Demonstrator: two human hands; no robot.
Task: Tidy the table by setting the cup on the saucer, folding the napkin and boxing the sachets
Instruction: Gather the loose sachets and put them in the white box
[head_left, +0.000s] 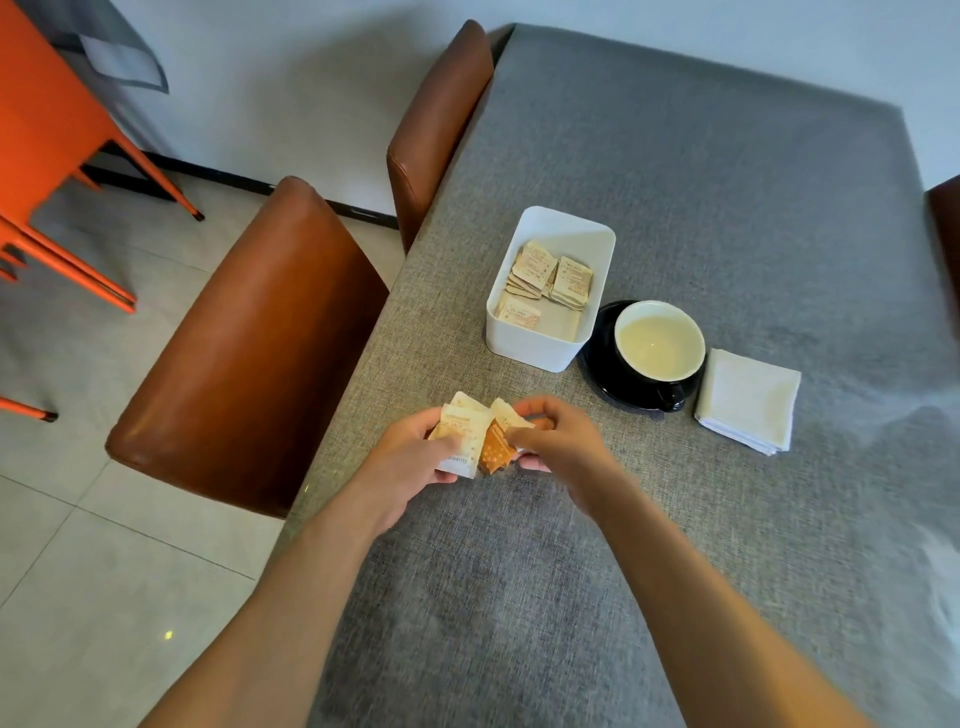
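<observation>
Nearing the end: last sachets (480, 436) being gathered.
Cup (658, 347) sitting on saucer (597, 371), napkin (748, 399) lying folded, box (545, 291) partly filled; left hand (415, 457) and right hand (558, 441) fingers clamping remaining sachets above counter (701, 208).

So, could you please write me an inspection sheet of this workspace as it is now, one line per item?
Surface: table under a grey woven cloth; no spills seen.
Job's things: white box holds several sachets; black cup sits on the black saucer; napkin lies folded to the right of the saucer; loose sachets are held above the near table edge.
Clutter: nothing seen.
Hands: left hand and right hand both grip the loose sachets.
Cables: nothing seen.
Surroundings: two brown chairs at the table's left side, orange chair beyond, tiled floor.
</observation>
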